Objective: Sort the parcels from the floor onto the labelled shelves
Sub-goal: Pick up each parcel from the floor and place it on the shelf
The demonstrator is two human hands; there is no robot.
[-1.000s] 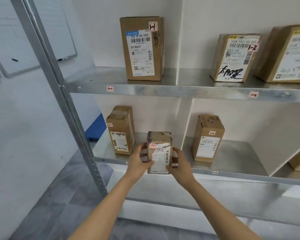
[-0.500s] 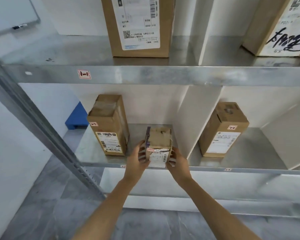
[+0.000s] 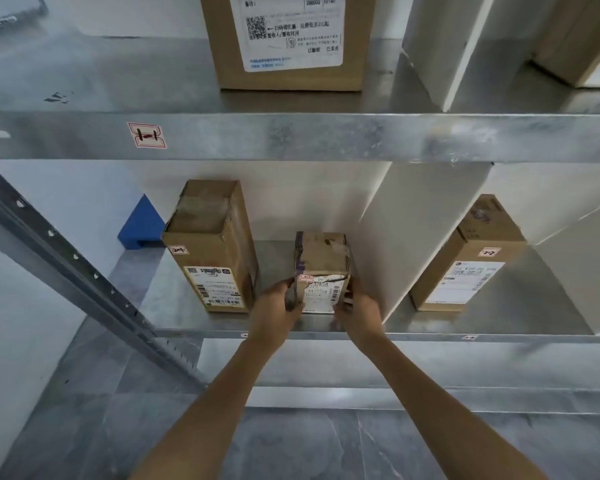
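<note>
Reading anything off the labels, head view? (Recorder)

Some. Upper shelf (image 3: 326, 136) front edge: red-bordered tag (image 3: 147, 135), hand-marked, looks like 1-1. Large parcel (image 3: 284, 39) above it carries a white waybill with a QR code and printed Chinese characters. Small parcel (image 3: 321, 268): white waybill with barcodes, torn at the top, and a red-bordered sticker at its upper left corner; the writing is too small to make out. Tall parcel (image 3: 210, 247) has a similar sticker and a barcoded label. Third parcel (image 3: 465, 265): its sticker looks like 2-2. (Spotter)

Hands? (Recorder)

Both arms reach forward, bare. Left hand (image 3: 274, 313) grips the small parcel's left side and right hand (image 3: 359, 313) its right side, the fingers of both curled round the lower edges. (Spotter)

Where does that parcel sit? (Recorder)

Upright in the left compartment of the lower shelf (image 3: 187, 306), near the front edge, between the tall parcel and the white divider (image 3: 413, 230), apart from both. Base is level with the shelf surface; whether its weight is fully down, cannot tell. The third parcel leans in the compartment right of the divider. (Spotter)

Room? (Recorder)

Galvanised metal shelving, perforated upright post (image 3: 66, 261) at left. White walls. Grey marbled tile floor (image 3: 291, 445). A blue block (image 3: 141, 220) sits on the floor beyond the shelf's left end. (Spotter)
</note>
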